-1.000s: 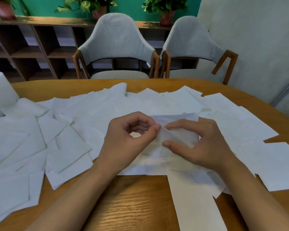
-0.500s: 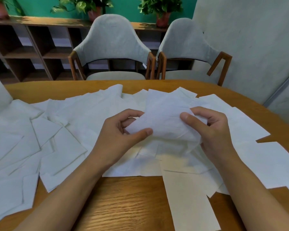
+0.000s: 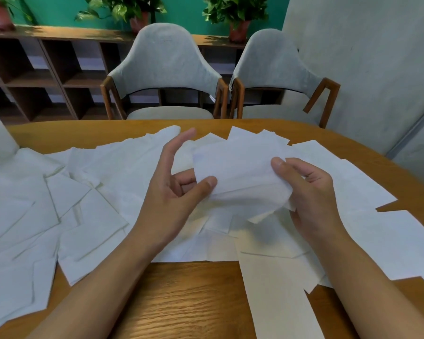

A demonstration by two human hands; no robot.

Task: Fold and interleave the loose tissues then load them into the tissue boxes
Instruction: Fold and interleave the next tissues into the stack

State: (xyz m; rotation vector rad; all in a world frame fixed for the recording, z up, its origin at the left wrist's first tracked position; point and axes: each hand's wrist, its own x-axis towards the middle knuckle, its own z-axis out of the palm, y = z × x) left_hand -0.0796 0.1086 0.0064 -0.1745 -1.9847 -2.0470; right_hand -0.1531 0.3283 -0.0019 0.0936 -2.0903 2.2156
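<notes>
Brightness: soft, even indoor light, fairly bright.
Sun patches: dappled on the shelf [image 3: 59, 33] top, 11 o'clock.
Shadows: faint grey patch on tissues [image 3: 262, 238] under the held sheet [image 3: 238, 167], 5 o'clock of centre.
Glare: pale sheen on table [image 3: 181, 309], 6 o'clock.
Blur: left hand [image 3: 171, 189], raised fingertip [image 3: 189, 133] smeared.
Distortion: table rim and wall [image 3: 365, 69] lines bend near the edges.

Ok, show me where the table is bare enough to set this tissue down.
Bare wood lies at the near edge of the table, between the loose tissues and the long strip, and along the far edge before the chairs. The middle and left are crowded with overlapping tissues.
</notes>
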